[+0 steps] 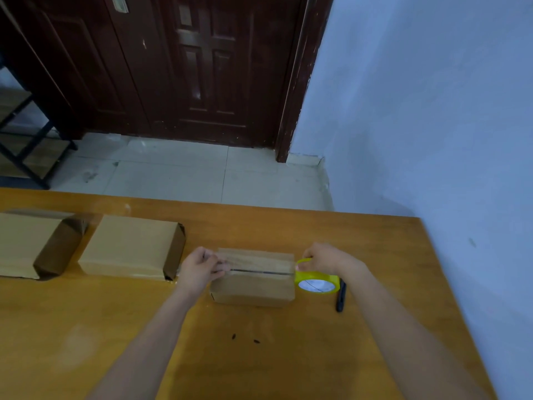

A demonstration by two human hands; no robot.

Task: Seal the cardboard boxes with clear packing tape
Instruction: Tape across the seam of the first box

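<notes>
The left hand (pixel 202 269) pinches the free end of thin, clingy clear tape (pixel 259 265); the right hand's (pixel 323 259) grip holds the light, stiff yellow tape roll (pixel 317 282), stretched across the small cardboard box (pixel 253 290) between them.

Counter (pixel 288 356): orange-brown wood, two small dark specks. Boxes: plain tan kraft — small box (pixel 253 287), middle box (pixel 129 246), left box (pixel 26 243). Tape roll (pixel 317 281): yellow, white core. Pen (pixel 341 297): black. Door (pixel 187 67): dark reddish-brown, panelled. Wall (pixel 432 111): pale blue. Floor (pixel 173 174): off-white tiles.
</notes>
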